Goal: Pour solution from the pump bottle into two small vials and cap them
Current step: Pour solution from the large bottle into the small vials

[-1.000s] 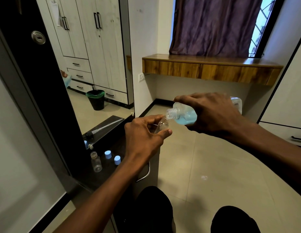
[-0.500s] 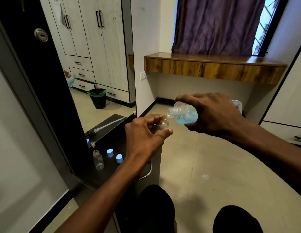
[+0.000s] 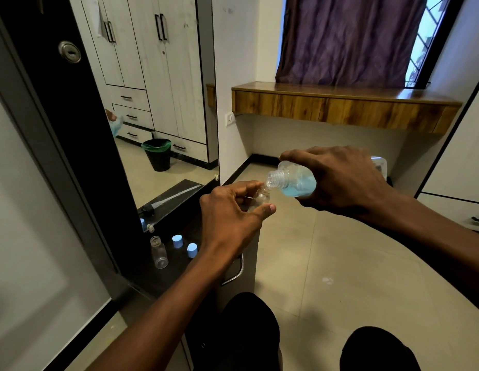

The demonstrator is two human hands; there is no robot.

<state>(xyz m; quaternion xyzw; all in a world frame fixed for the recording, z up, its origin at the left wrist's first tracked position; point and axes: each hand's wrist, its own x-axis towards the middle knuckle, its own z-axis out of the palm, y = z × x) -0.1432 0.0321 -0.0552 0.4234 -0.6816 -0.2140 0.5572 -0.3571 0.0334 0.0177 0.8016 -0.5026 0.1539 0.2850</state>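
here, a narrow dark desk (image 3: 179, 210) stands against a tall mirror (image 3: 163, 103), with beige floor tiles (image 3: 326, 263) to its right, a wooden ledge (image 3: 340, 105) on the far wall and a purple curtain (image 3: 348, 38) above it. the left hand (image 3: 230, 218) holds a small clear vial (image 3: 261, 198) out over the desk's edge, its fingers (image 3: 264, 210) curled closed around the vial's body, thumb below and forefinger above. the right hand (image 3: 340, 180) wraps tightly around a clear plastic bottle with blue solution (image 3: 292, 180), tilted so that its open threaded neck meets the vial's mouth; the blue liquid pools in the lower side of the bottle. on the desk, near the mirror, a second empty clear vial (image 3: 158, 252) stands upright and uncapped, with two light blue caps (image 3: 184, 245) just beside it. further back on the desk lies the removed pump head with its long tube (image 3: 171, 198).
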